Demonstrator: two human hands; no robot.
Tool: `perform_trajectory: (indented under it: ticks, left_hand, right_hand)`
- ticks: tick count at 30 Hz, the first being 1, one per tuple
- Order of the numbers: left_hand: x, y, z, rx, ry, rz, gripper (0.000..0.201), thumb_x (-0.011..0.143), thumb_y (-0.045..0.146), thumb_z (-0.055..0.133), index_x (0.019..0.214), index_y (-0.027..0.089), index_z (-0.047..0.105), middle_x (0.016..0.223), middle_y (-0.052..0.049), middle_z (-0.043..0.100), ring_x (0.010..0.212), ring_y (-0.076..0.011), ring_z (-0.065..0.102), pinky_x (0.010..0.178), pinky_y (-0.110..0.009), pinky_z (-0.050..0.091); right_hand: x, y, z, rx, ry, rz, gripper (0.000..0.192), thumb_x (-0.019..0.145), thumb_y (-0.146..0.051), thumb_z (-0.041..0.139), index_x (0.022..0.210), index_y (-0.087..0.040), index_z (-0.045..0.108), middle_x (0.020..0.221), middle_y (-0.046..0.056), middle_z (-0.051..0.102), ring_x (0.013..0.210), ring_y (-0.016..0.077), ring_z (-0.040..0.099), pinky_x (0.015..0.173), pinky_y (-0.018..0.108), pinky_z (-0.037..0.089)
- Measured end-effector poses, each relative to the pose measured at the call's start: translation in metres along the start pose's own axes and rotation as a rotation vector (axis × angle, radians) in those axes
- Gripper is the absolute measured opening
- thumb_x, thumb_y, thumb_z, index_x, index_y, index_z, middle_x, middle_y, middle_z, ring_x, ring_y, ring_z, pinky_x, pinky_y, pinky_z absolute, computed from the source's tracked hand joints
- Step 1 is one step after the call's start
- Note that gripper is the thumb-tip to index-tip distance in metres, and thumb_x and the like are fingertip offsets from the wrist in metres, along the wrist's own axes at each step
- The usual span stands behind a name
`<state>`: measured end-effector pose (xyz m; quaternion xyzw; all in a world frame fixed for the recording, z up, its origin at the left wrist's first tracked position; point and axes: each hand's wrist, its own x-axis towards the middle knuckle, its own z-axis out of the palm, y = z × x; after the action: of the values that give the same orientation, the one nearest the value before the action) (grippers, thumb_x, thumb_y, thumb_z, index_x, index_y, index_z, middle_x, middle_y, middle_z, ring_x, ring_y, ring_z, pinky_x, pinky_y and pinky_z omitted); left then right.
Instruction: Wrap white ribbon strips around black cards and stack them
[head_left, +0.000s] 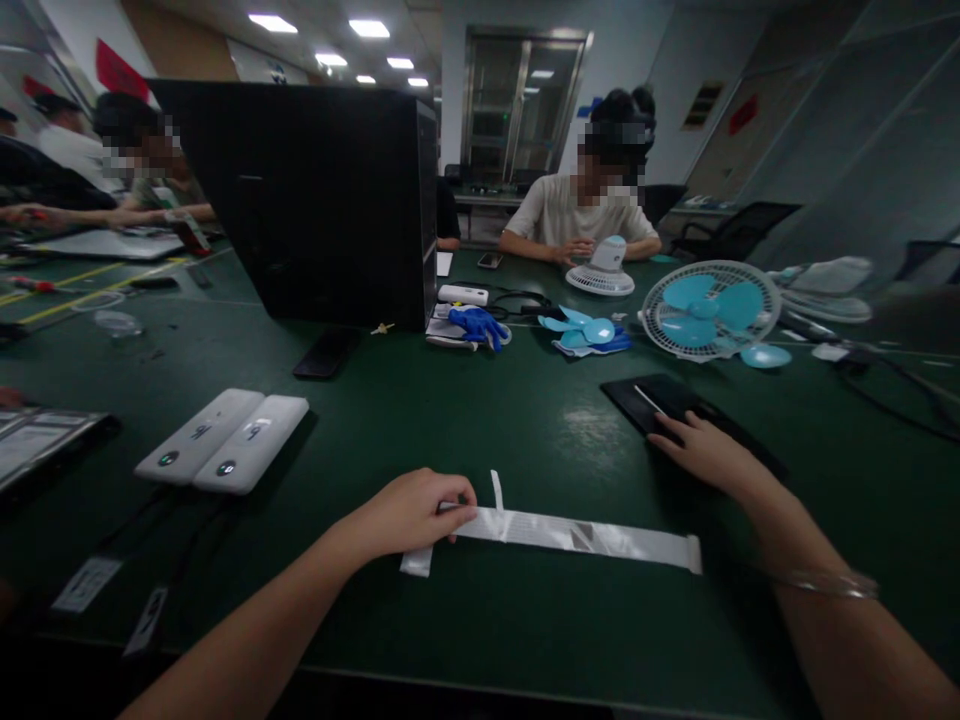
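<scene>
My left hand [424, 510] pinches the left end of a flat white ribbon cable [622, 543] between thumb and fingers. The cable lies along the green table, with a connector at its right end and a thin strip of tape [496, 490] sticking up near my fingertips. A short tail of the cable shows below the hand. My right hand [705, 455] rests with fingers stretched over a dark flat pad [739, 430]. Its fingertips reach the near end of a thin white stick [648, 399] on that pad; whether they grip it is unclear.
Two white power banks [251, 445] and a black phone [327, 354] lie at left. A big black box [322, 200] stands behind them. Blue-and-white gloves [472, 328], a fan blade [577, 328] and a caged fan [711, 310] lie farther back. A person [581, 215] sits opposite.
</scene>
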<state>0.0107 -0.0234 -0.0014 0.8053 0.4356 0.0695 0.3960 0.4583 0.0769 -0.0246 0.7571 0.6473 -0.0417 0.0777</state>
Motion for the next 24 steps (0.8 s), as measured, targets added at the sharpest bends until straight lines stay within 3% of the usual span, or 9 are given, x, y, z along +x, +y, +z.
perform_trajectory:
  ticks: [3, 9, 18, 24]
  left_hand:
    - [-0.001, 0.0, -0.001, -0.039, -0.028, -0.008, 0.032, 0.092, 0.043, 0.05, 0.115, 0.026, 0.063, 0.079, 0.001, 0.07, 0.072, -0.0152, 0.064, 0.064, -0.026, 0.041]
    - [-0.003, 0.0, -0.001, -0.043, -0.051, 0.043, 0.03, 0.087, 0.045, 0.056, 0.105, 0.024, 0.069, 0.075, 0.001, 0.07, 0.064, -0.0129, 0.063, 0.062, -0.024, 0.041]
    - [-0.004, 0.003, -0.002, 0.05, 0.056, 0.181, 0.021, 0.084, 0.039, 0.062, 0.089, 0.02, 0.07, 0.064, 0.003, 0.065, 0.055, -0.0098, 0.054, 0.053, -0.021, 0.033]
    - [-0.005, 0.001, -0.004, 0.017, 0.001, 0.194, 0.019, 0.085, 0.034, 0.059, 0.091, 0.02, 0.07, 0.071, 0.002, 0.068, 0.059, -0.0098, 0.058, 0.055, -0.02, 0.035]
  right_hand:
    - [-0.015, -0.046, 0.0, -0.012, 0.026, -0.21, 0.064, 0.092, -0.057, 0.037, 0.147, -0.025, 0.036, 0.153, 0.014, 0.023, 0.14, 0.0311, 0.021, 0.112, 0.046, 0.025]
    - [-0.056, -0.106, -0.006, 0.015, 0.089, -0.682, 0.061, 0.093, -0.059, 0.036, 0.146, -0.03, 0.038, 0.154, 0.01, 0.021, 0.136, 0.0345, 0.029, 0.108, 0.055, 0.032]
    - [-0.1, -0.14, -0.015, 0.075, -0.003, -0.993, 0.056, 0.094, -0.053, 0.043, 0.146, -0.035, 0.033, 0.157, 0.005, 0.011, 0.141, 0.0306, 0.019, 0.109, 0.055, 0.03]
    - [-0.126, -0.159, -0.023, 0.105, -0.093, -1.185, 0.055, 0.092, -0.039, 0.053, 0.145, -0.034, 0.037, 0.157, 0.003, 0.011, 0.142, 0.0281, 0.013, 0.113, 0.053, 0.024]
